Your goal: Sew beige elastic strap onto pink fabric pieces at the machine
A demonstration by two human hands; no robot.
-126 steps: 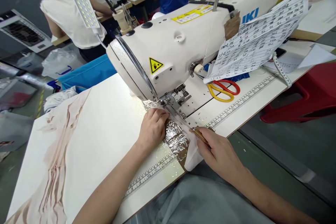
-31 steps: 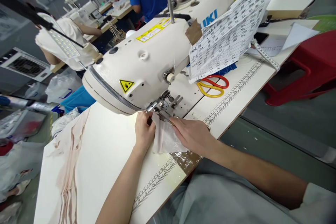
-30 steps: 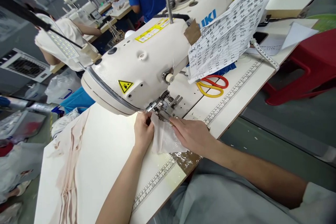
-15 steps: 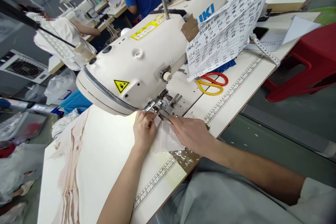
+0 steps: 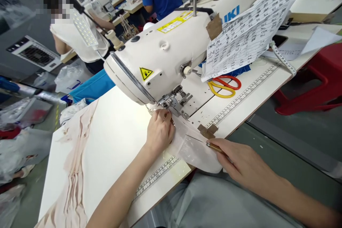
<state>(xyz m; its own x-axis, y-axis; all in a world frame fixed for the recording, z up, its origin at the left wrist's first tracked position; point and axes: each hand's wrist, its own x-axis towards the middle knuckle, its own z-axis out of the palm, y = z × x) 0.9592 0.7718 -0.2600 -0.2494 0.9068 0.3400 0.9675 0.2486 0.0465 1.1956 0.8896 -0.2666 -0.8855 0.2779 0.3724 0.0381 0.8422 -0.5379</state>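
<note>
My right hand (image 5: 240,158) is wrapped round the wooden handle of an awl (image 5: 215,147), whose thin metal point reaches left over a pale, sheer piece of fabric (image 5: 199,149). This fabric runs from the needle area of the white sewing machine (image 5: 157,53) down over the table's front edge. Just in front of the presser foot (image 5: 175,104), my left hand (image 5: 161,130) is closed with curled fingers on the fabric's upper left part. Its fingertips are partly hidden, and something small and shiny shows beside them.
Scissors (image 5: 223,86) with red and yellow handles lie right of the needle area, beneath a handwritten paper sheet (image 5: 248,30). Pleated pinkish fabric (image 5: 76,174) covers the table's left side. A red stool (image 5: 307,85) stands at right; two people are beyond the machine.
My right hand has moved away from the presser foot, down and right, and the awl now shows plainly. More of the sheer fabric is visible. My left hand stays near the needle area.
</note>
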